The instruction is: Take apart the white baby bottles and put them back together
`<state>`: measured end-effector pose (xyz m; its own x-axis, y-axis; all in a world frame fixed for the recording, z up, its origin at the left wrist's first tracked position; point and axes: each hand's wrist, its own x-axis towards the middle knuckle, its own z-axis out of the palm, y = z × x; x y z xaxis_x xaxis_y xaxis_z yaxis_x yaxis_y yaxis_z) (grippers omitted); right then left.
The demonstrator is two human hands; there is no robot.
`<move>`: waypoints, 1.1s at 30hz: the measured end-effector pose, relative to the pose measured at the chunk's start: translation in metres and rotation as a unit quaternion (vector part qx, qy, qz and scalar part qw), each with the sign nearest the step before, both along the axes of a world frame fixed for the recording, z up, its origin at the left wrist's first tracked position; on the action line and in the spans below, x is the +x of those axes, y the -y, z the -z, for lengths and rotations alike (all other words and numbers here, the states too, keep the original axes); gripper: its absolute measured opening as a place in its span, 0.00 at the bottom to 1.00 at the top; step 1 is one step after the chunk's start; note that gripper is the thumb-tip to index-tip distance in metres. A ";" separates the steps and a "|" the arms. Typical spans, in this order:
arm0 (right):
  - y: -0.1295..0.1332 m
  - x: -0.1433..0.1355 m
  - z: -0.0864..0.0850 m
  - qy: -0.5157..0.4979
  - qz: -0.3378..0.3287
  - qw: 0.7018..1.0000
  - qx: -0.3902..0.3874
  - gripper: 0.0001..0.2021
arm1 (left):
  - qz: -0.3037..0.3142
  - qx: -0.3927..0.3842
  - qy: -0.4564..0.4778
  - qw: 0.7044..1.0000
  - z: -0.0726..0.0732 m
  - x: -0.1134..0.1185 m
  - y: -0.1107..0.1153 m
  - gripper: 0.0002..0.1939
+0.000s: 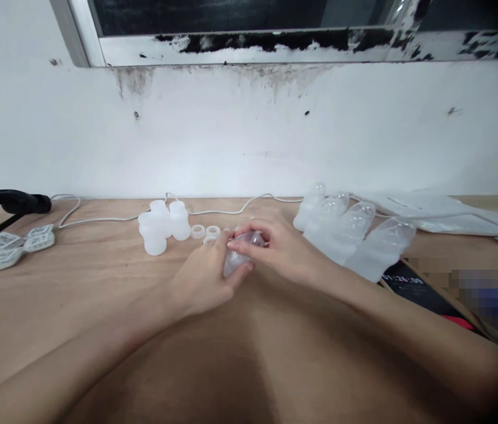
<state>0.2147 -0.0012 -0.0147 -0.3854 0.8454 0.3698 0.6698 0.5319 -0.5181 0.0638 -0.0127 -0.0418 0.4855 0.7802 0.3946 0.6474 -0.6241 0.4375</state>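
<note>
My left hand [207, 277] and right hand [275, 244] pinch one clear bottle [238, 256] just above the table [99, 306]. It tilts, top up and right (labels too blurry). White bottles [160, 227] stand near.

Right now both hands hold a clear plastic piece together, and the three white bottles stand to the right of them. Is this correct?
Not quite: in the head view the white bottles stand left of the hands. Left hand and right hand do hold the clear plastic piece together.
</note>
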 end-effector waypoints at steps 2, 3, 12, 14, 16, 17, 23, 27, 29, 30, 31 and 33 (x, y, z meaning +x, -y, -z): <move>-0.003 0.001 0.009 -0.015 -0.004 0.999 -0.028 0.18 | 0.009 -0.024 0.016 1.000 0.012 -0.002 -0.001 0.19; -0.004 0.002 0.013 -0.023 -0.007 0.999 -0.041 0.18 | 0.009 -0.027 0.018 0.999 0.018 -0.004 -0.002 0.19; -0.005 0.003 0.028 -0.065 -0.045 0.993 -0.085 0.15 | 0.028 -0.057 0.003 0.998 0.022 -0.010 -0.011 0.23; -0.005 0.006 0.025 -0.073 -0.068 0.993 -0.062 0.14 | 0.040 -0.066 0.031 0.997 0.021 -0.012 -0.015 0.25; -0.010 0.013 0.020 -0.075 -0.064 0.995 -0.014 0.14 | 0.018 -0.059 0.049 0.997 0.021 -0.016 -0.018 0.28; -0.015 0.020 0.018 -0.068 -0.045 0.996 0.019 0.14 | 0.000 -0.051 0.054 0.997 0.022 -0.020 -0.020 0.29; -0.057 0.055 0.034 0.141 0.072 0.983 0.095 0.21 | -0.071 -0.029 0.060 0.995 0.024 -0.039 -0.025 0.26; -0.075 0.052 0.062 0.277 0.093 0.947 0.130 0.19 | -0.062 -0.022 0.052 0.996 0.026 -0.038 -0.024 0.25; -0.079 0.048 0.069 0.296 0.099 0.939 0.146 0.18 | -0.051 -0.018 0.046 0.997 0.027 -0.037 -0.023 0.25; -0.080 0.047 0.071 0.294 0.101 0.938 0.151 0.17 | -0.046 -0.018 0.042 0.998 0.028 -0.038 -0.022 0.25; -0.079 0.046 0.071 0.283 0.104 0.941 0.156 0.18 | -0.040 -0.018 0.037 0.998 0.029 -0.038 -0.022 0.26; -0.073 0.043 0.066 0.232 0.104 0.951 0.174 0.18 | -0.036 -0.013 0.025 0.999 0.030 -0.040 -0.021 0.27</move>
<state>0.2580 0.0722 -0.0811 -0.4136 0.7790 0.4712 0.8929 0.4482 0.0428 0.0236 0.0082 -0.0721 0.4083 0.8230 0.3950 0.6675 -0.5643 0.4858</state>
